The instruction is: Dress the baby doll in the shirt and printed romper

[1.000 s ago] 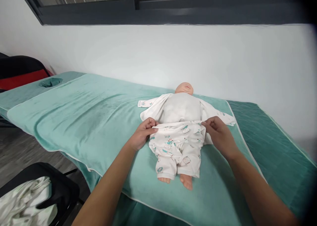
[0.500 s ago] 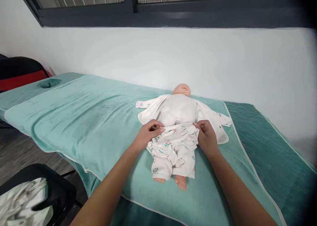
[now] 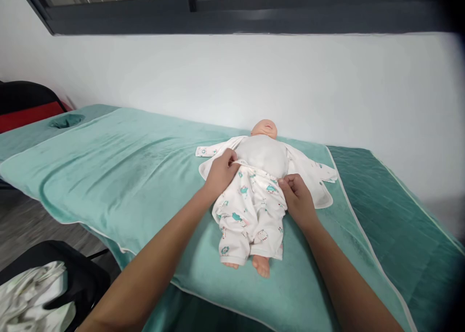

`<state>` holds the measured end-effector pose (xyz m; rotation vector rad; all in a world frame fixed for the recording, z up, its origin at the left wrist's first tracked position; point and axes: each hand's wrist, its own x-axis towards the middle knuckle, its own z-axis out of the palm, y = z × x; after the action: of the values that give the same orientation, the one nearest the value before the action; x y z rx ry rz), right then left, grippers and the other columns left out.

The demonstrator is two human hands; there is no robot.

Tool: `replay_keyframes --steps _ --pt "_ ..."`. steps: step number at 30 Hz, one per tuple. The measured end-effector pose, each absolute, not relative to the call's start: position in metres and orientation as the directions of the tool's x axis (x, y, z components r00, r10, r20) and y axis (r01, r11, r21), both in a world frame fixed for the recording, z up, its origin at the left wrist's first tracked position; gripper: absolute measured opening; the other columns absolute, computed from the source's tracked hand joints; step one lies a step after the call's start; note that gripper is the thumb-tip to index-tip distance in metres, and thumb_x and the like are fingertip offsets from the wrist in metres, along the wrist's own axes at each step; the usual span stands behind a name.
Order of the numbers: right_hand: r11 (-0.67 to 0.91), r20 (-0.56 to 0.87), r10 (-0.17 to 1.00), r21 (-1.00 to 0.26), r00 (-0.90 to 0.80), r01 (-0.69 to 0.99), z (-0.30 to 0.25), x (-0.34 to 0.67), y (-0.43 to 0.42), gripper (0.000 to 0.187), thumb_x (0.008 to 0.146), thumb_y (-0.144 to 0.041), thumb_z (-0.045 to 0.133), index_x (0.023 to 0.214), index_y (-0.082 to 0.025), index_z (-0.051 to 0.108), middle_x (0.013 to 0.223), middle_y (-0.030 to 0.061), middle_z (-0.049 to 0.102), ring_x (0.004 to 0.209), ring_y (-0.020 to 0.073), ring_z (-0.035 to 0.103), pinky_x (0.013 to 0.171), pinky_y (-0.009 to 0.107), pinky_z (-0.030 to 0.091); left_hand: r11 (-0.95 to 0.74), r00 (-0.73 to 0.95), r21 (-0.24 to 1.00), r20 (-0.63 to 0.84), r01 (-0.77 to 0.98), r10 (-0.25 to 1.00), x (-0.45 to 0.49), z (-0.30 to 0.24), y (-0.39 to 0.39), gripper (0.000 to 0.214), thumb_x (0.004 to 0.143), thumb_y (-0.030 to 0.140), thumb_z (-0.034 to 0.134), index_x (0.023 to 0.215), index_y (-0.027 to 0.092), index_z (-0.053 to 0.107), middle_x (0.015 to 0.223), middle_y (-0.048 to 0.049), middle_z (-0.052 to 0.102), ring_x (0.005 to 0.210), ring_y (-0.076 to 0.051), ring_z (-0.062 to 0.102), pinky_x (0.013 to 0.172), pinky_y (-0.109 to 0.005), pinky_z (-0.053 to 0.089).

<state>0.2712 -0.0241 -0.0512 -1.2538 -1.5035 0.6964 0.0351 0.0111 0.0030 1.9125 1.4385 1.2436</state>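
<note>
A baby doll (image 3: 262,150) lies on its back on the green sheet, head toward the wall. Printed white pants (image 3: 250,211) cover its legs, and its feet stick out of the cuffs. My left hand (image 3: 222,173) pinches the waistband on the left side, raised near the doll's belly. On the other side, my right hand (image 3: 298,196) grips the waistband a little lower, by the hip. The waistband slants between the two hands. A white jacket (image 3: 308,174) lies spread open under the doll, its sleeves out to both sides.
The green sheet (image 3: 145,177) covers a massage bed with a face hole (image 3: 67,121) at the far left. Crumpled white cloths (image 3: 32,293) rest on a black chair (image 3: 85,278) at lower left. Behind the bed stands a white wall (image 3: 181,75) below a dark window frame (image 3: 290,17).
My left hand has drawn its side of the waistband up toward the doll's belly. The pants' front is less bunched. My right hand keeps its grip at the hip. The view has shifted slightly.
</note>
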Motion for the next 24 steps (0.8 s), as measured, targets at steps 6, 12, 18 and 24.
replay_keyframes --steps 6,12,18,24 --pt "0.157 0.119 0.984 -0.931 -0.131 0.331 -0.044 0.281 -0.024 0.043 0.088 -0.055 0.058 0.067 -0.02 0.045 0.061 -0.0052 0.034 0.06 0.0106 0.03 0.055 0.026 0.024 -0.169 -0.139 0.891 0.248 0.42 0.959 0.033 -0.024 0.048 0.006 0.081 0.023 0.055 0.081 0.021 0.05 0.073 0.0035 0.052 0.073 -0.014 0.049 0.07 -0.026 0.037" --pt "0.121 -0.004 0.944 -0.926 -0.329 0.358 -0.034 0.299 -0.023 0.036 0.09 -0.051 0.057 0.074 -0.019 0.051 0.067 -0.0044 0.039 0.064 0.0107 0.033 0.058 0.025 0.026 -0.088 -0.129 0.935 0.14 0.343 0.982 0.024 -0.046 0.05 0.014 0.083 0.026 0.051 0.094 0.021 0.06 0.087 -0.0006 0.064 0.085 -0.017 0.058 0.081 -0.03 0.044" --pt "0.053 -0.052 0.92 -0.966 -0.389 0.254 -0.037 0.306 -0.017 0.028 0.089 -0.047 0.061 0.086 -0.02 0.056 0.072 -0.0036 0.05 0.063 0.0099 0.041 0.057 0.023 0.03 -0.056 -0.078 0.922 0.093 0.383 0.993 0.023 -0.045 0.048 0.031 0.082 0.022 0.049 0.109 0.019 0.063 0.108 -0.0067 0.069 0.101 -0.022 0.062 0.094 -0.035 0.044" --pt "0.01 -0.023 0.993 -0.961 -0.116 0.275 -0.02 0.298 -0.012 0.03 0.083 -0.051 0.064 0.088 -0.022 0.056 0.053 -0.0085 0.037 0.047 0.0071 0.028 0.044 0.021 0.019 -0.133 -0.023 0.923 0.151 0.361 0.988 0.023 -0.044 0.046 0.032 0.082 0.02 0.047 0.108 0.02 0.065 0.116 -0.0055 0.068 0.112 -0.022 0.059 0.102 -0.034 0.04"
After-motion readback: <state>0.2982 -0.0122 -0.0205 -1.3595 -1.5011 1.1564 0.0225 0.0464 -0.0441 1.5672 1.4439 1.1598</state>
